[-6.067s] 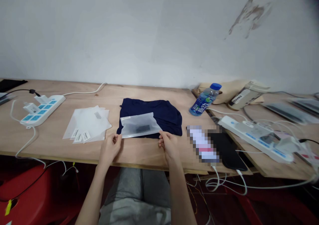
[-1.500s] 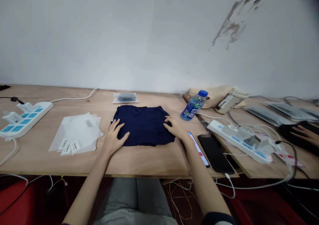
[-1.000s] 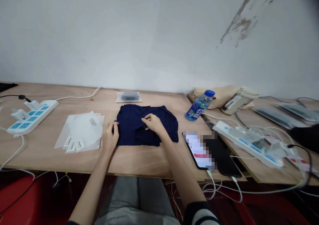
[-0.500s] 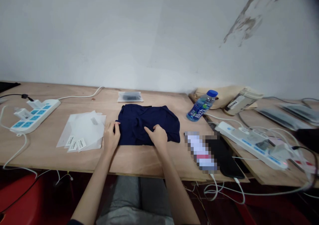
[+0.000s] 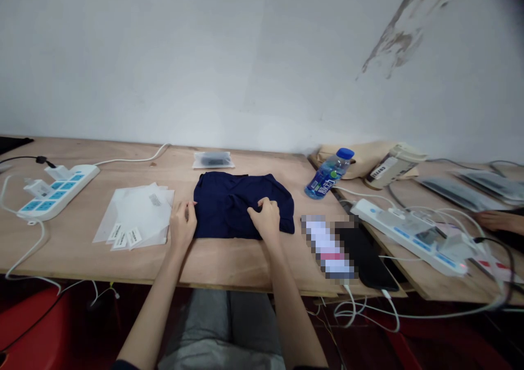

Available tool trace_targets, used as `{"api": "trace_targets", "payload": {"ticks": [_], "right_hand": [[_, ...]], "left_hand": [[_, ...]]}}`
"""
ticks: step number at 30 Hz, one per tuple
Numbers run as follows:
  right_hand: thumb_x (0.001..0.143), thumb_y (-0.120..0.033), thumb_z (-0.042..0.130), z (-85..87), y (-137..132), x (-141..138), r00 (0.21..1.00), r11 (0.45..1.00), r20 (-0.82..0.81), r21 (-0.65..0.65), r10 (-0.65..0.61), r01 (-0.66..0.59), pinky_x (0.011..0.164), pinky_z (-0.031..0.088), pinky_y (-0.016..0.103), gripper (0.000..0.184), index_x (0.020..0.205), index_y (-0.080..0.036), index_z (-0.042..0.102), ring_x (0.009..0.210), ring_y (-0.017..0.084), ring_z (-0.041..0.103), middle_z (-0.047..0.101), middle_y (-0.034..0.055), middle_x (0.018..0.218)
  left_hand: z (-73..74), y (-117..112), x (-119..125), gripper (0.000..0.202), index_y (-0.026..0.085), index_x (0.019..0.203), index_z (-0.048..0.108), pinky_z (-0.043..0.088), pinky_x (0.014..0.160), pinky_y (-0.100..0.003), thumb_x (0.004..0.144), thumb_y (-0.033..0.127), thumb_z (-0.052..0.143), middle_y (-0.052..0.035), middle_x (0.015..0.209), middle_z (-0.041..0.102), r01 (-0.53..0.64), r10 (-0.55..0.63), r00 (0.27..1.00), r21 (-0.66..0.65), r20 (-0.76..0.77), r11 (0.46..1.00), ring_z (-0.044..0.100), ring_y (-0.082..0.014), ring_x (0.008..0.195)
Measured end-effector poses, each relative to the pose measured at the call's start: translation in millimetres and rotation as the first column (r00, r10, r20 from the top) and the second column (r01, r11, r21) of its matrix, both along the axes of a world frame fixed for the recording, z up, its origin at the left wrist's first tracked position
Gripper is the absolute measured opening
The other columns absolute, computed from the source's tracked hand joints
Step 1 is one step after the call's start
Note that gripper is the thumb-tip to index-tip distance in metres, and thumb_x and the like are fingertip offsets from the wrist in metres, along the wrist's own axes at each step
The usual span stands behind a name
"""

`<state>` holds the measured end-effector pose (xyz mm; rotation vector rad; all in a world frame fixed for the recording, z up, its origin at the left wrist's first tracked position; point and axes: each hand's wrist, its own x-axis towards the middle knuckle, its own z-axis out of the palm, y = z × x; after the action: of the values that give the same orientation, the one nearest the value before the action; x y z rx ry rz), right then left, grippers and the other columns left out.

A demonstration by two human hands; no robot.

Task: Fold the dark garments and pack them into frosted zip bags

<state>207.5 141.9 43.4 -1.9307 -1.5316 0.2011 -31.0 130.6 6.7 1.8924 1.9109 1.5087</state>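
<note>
A dark navy piece of folded clothing (image 5: 221, 209) lies on the wooden table in front of me, with creases across its middle. At its left edge, my left hand (image 5: 183, 222) has its fingers curled in and closed on the border of the cloth. My right hand (image 5: 266, 217) rests on the right half of the clothing, thumb apart from the bent fingers, with no cloth visibly gripped. To the left of my left hand lie overlapping frosted plastic bags (image 5: 137, 212) with white labels.
A flat clear packet (image 5: 213, 160) with something dark inside lies near the wall. On the right are a blue-capped bottle (image 5: 329, 173), two phones, a coffee cup (image 5: 393, 165) and a power strip (image 5: 409, 239). Another power strip (image 5: 59, 192) sits left. Another person's hand (image 5: 501, 221) shows far right.
My right hand has slid rightward across the cloth, its thumb now further from the middle crease. My left hand stays at the left edge. Another person's hand has appeared at the far right.
</note>
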Motion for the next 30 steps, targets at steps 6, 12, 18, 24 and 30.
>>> {"api": "trace_targets", "payload": {"ticks": [6,12,18,24,30], "right_hand": [[0.081,-0.028,0.053,25.9,-2.9,21.7,1.000,1.000,0.010,0.012,-0.006,0.006,0.069,0.038,0.031,0.018,0.096,-0.020,0.049,0.079,0.022,0.055,0.056,0.0044,0.086],[0.081,-0.016,0.053,38.5,-11.6,-6.2,0.977,0.992,0.210,0.116,0.028,-0.053,0.073,0.040,0.031,0.020,0.100,-0.018,0.049,0.086,0.022,0.056,0.057,0.0090,0.098],[0.088,-0.028,0.056,10.8,-29.2,-91.5,0.924,0.940,0.181,0.002,0.336,-0.342,0.079,0.046,0.035,0.030,0.114,-0.015,0.051,0.096,0.026,0.057,0.059,0.0144,0.108],[0.086,-0.012,0.044,-6.3,-44.2,-105.3,0.909,0.905,0.011,0.092,0.416,-0.415,0.088,0.046,0.035,0.034,0.118,-0.010,0.053,0.099,0.025,0.059,0.064,0.0146,0.109],[0.079,-0.004,0.037,-17.2,-56.4,-73.0,0.957,0.954,-0.010,0.090,0.289,-0.287,0.093,0.047,0.040,0.043,0.115,-0.008,0.060,0.106,0.027,0.059,0.066,0.0170,0.112]], "left_hand": [[0.0,-0.3,1.0,0.029,0.018,0.092,0.065,0.046,0.090,-0.037,0.096,0.027,0.038,-0.0089,0.094,0.068,-0.005,0.005,1.000,0.019,0.019,1.000,0.061,-0.0229,0.096],[0.7,-0.4,1.9,0.030,0.019,0.092,0.065,0.047,0.089,-0.036,0.096,0.028,0.037,-0.0088,0.094,0.068,0.025,-0.025,0.999,0.006,0.038,1.000,0.062,-0.0227,0.096],[1.7,-1.5,1.5,0.032,0.019,0.094,0.065,0.049,0.088,-0.037,0.097,0.031,0.036,-0.0082,0.093,0.069,0.062,-0.061,0.997,-0.030,0.045,0.998,0.064,-0.0225,0.092],[5.2,-5.9,5.5,0.039,0.020,0.110,0.065,0.045,0.102,-0.039,0.100,0.030,0.029,-0.0080,0.115,0.067,0.313,-0.313,0.950,0.024,0.013,0.949,0.060,-0.0195,0.112],[1.7,-6.8,16.3,0.044,0.027,0.140,0.049,0.032,0.115,-0.045,0.099,0.031,0.032,-0.0040,0.150,0.044,0.501,-0.518,0.831,-0.131,-0.200,0.855,0.037,-0.0204,0.140]]}}
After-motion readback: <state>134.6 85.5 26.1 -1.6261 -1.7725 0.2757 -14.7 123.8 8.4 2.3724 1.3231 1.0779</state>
